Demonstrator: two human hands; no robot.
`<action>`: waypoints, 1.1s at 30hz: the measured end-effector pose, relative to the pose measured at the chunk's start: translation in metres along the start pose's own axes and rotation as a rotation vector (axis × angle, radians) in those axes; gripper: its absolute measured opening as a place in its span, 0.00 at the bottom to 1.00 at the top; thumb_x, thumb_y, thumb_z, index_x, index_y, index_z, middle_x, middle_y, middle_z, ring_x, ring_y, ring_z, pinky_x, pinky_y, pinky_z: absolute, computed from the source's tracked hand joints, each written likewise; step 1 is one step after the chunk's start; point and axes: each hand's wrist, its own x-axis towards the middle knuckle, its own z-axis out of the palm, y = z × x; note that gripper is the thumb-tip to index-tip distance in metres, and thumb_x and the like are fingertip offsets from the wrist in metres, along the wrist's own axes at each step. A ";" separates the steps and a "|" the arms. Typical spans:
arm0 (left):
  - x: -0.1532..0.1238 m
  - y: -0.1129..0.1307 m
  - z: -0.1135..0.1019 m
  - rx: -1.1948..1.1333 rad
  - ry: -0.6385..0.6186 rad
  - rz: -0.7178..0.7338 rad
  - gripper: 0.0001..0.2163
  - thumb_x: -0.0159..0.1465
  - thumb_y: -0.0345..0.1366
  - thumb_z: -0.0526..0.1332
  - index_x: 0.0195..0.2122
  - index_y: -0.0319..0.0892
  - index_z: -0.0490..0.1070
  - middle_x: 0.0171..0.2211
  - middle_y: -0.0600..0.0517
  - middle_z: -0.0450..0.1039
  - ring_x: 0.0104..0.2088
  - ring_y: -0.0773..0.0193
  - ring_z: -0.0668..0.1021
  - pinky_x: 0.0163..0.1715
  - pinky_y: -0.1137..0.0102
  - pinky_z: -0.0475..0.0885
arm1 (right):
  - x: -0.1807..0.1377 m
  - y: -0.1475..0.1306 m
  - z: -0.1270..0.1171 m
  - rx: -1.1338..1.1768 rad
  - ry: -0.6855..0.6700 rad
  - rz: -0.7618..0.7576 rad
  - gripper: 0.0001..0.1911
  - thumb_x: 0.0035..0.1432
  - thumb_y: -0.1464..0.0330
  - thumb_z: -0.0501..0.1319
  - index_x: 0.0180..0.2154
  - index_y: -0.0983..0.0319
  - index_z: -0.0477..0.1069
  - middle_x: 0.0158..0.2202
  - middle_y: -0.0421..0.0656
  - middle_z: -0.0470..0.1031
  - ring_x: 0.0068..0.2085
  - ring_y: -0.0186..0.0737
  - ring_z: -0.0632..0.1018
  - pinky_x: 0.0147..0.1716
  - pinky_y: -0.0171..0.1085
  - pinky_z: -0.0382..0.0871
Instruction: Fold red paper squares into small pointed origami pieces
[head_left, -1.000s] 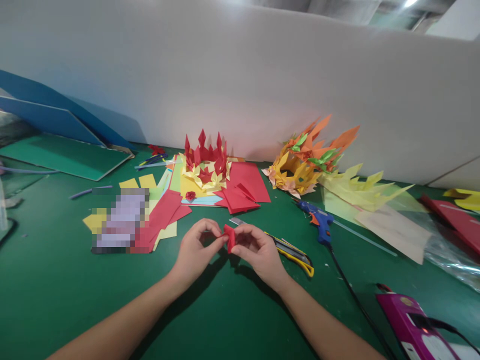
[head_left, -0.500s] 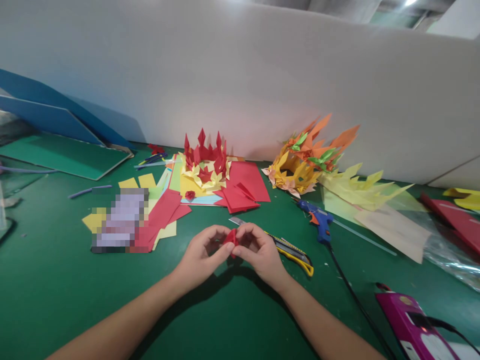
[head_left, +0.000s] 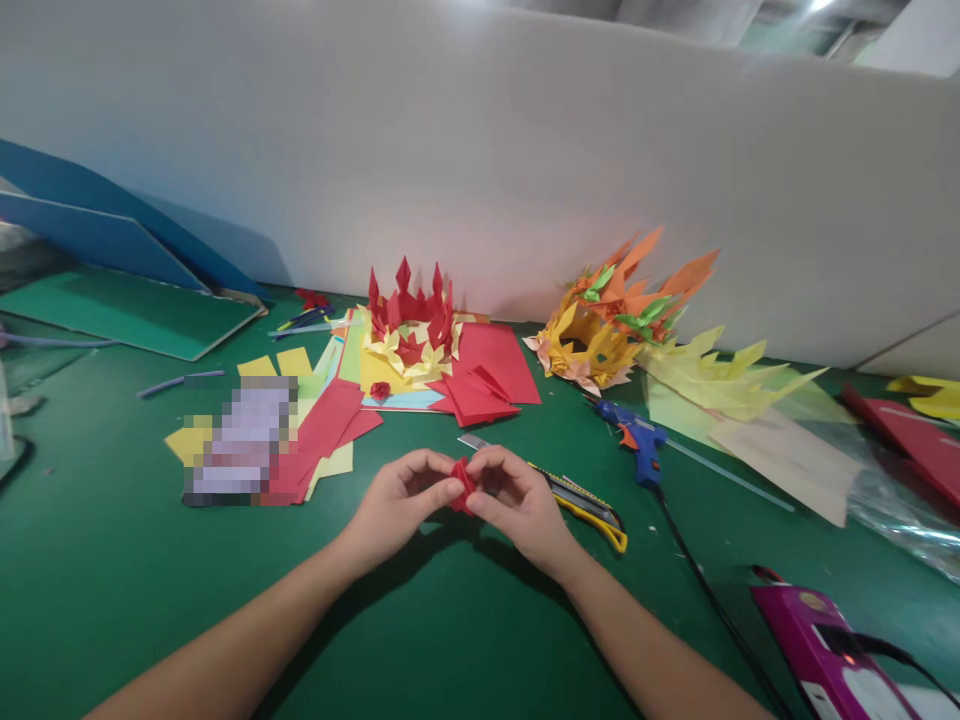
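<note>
A small piece of folded red paper (head_left: pixel 463 487) is pinched between my two hands above the green table. My left hand (head_left: pixel 409 500) grips its left side with thumb and fingers. On the opposite side, my right hand (head_left: pixel 517 505) pinches it the same way, its fingertips close to the left ones. Part of the paper is hidden by the fingers. Behind my right hand lies a yellow and black box cutter (head_left: pixel 589 505) with its blade out. Farther back stands a red and yellow paper crown (head_left: pixel 409 310), with a small red paper flower (head_left: pixel 380 391) in front.
A blue glue gun (head_left: pixel 637 440) lies to the right, its cord running to a magenta power strip (head_left: pixel 832 640). Red paper sheets (head_left: pixel 322 435) and a pixelated phone-like object (head_left: pixel 244 435) are at left. An orange and yellow paper crown (head_left: pixel 600 340) stands back right.
The red paper between my fingers has turned and now shows more folds, less of a pointed shape. Both hands have stayed almost in place.
</note>
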 end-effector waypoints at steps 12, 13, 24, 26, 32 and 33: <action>-0.002 -0.010 0.002 0.417 0.153 0.272 0.04 0.56 0.35 0.57 0.25 0.42 0.67 0.30 0.52 0.72 0.29 0.66 0.75 0.29 0.71 0.72 | 0.001 0.004 0.002 -0.286 0.108 -0.026 0.04 0.52 0.70 0.60 0.32 0.60 0.72 0.31 0.42 0.76 0.32 0.37 0.77 0.34 0.36 0.72; -0.002 -0.010 0.003 0.423 0.145 0.275 0.04 0.56 0.35 0.57 0.25 0.42 0.67 0.30 0.52 0.72 0.29 0.66 0.75 0.29 0.71 0.73 | 0.001 0.004 0.003 -0.279 0.109 -0.018 0.04 0.51 0.70 0.61 0.32 0.61 0.72 0.31 0.41 0.76 0.32 0.37 0.77 0.33 0.36 0.72; -0.003 -0.006 0.005 0.363 0.144 0.224 0.04 0.54 0.36 0.60 0.25 0.43 0.68 0.30 0.52 0.74 0.31 0.65 0.77 0.32 0.70 0.74 | 0.001 0.005 0.002 -0.295 0.148 -0.042 0.02 0.52 0.69 0.60 0.31 0.60 0.70 0.30 0.40 0.74 0.33 0.37 0.76 0.35 0.36 0.71; -0.003 -0.006 0.006 0.337 0.139 0.187 0.04 0.53 0.36 0.61 0.26 0.43 0.69 0.29 0.52 0.74 0.30 0.65 0.77 0.32 0.70 0.74 | 0.002 0.007 0.002 -0.276 0.166 -0.033 0.02 0.52 0.69 0.60 0.31 0.60 0.69 0.30 0.40 0.74 0.33 0.37 0.76 0.35 0.36 0.71; -0.003 -0.005 0.006 0.242 0.144 0.079 0.05 0.51 0.37 0.63 0.26 0.42 0.70 0.26 0.53 0.74 0.27 0.66 0.77 0.29 0.71 0.73 | 0.003 0.006 0.000 -0.379 0.197 -0.115 0.08 0.52 0.69 0.62 0.37 0.58 0.73 0.37 0.44 0.74 0.37 0.39 0.75 0.39 0.39 0.70; -0.003 -0.005 0.006 0.233 0.137 0.076 0.05 0.51 0.37 0.63 0.26 0.42 0.70 0.26 0.53 0.74 0.26 0.66 0.77 0.28 0.72 0.73 | 0.003 0.005 0.000 -0.400 0.181 -0.123 0.10 0.52 0.69 0.62 0.39 0.58 0.73 0.40 0.45 0.74 0.40 0.41 0.75 0.41 0.40 0.70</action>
